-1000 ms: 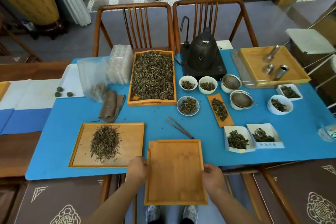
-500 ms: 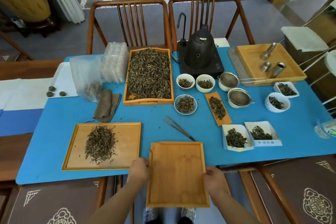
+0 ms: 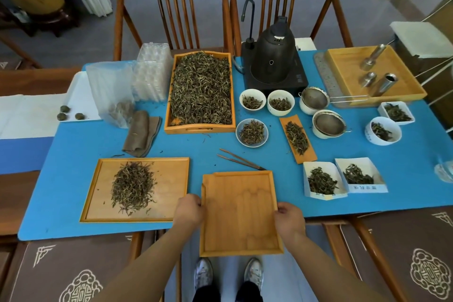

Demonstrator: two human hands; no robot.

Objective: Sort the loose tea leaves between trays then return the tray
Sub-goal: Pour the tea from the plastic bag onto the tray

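An empty bamboo tray (image 3: 240, 213) hangs half over the table's near edge, its far end above the blue mat. My left hand (image 3: 188, 211) grips its left rim and my right hand (image 3: 289, 218) grips its right rim. To the left lies a flat bamboo tray (image 3: 171, 203) with a pile of loose tea leaves (image 3: 133, 186). Farther back stands a deep handled tray (image 3: 199, 129) filled with tea leaves (image 3: 201, 88).
Wooden tweezers (image 3: 239, 162) lie just beyond the held tray. Bowls of tea (image 3: 252, 132), paper boxes of tea (image 3: 321, 181), strainers (image 3: 329, 124), a black kettle (image 3: 273, 56), a folded cloth (image 3: 142, 133) and a plastic bag (image 3: 110, 93) crowd the blue mat (image 3: 73, 154). Chairs stand behind.
The empty tray, held in both hands, has moved slightly forward over the table edge toward the tweezers. The view has shifted a little closer.
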